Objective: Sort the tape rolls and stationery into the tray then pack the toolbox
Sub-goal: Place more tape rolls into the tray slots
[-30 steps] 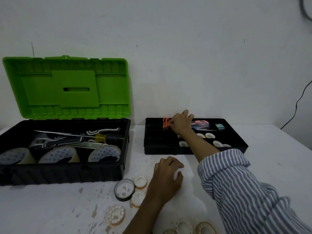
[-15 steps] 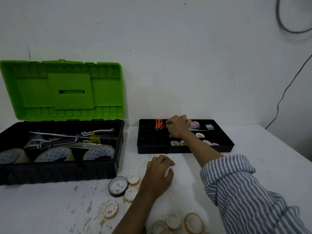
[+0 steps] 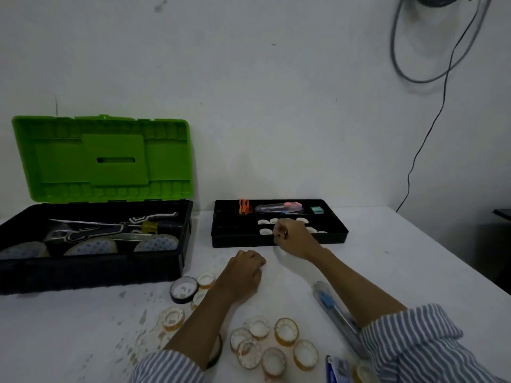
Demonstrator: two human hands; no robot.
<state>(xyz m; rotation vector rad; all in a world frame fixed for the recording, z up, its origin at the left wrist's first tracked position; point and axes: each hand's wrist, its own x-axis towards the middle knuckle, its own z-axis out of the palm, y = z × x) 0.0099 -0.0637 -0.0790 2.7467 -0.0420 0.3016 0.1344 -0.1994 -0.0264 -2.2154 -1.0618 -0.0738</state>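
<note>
Sleeves [image 3: 431, 346] are looking risky: your right hand [image 3: 293, 239] is hovering curled over the tray [image 3: 336, 239] at 12 o'clock, grip unclear; left hand [image 3: 243, 275] is resting loosely curled, empty. Pulling back risks sweeping 6 o'clock tape rolls [image 3: 286, 331].

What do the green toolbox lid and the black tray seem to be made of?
Green toolbox lid: likely moulded plastic, matt, judging by its ribs and uniform colour. Black tray: probably plastic too, dull finish, with thin moulded dividers.
</note>
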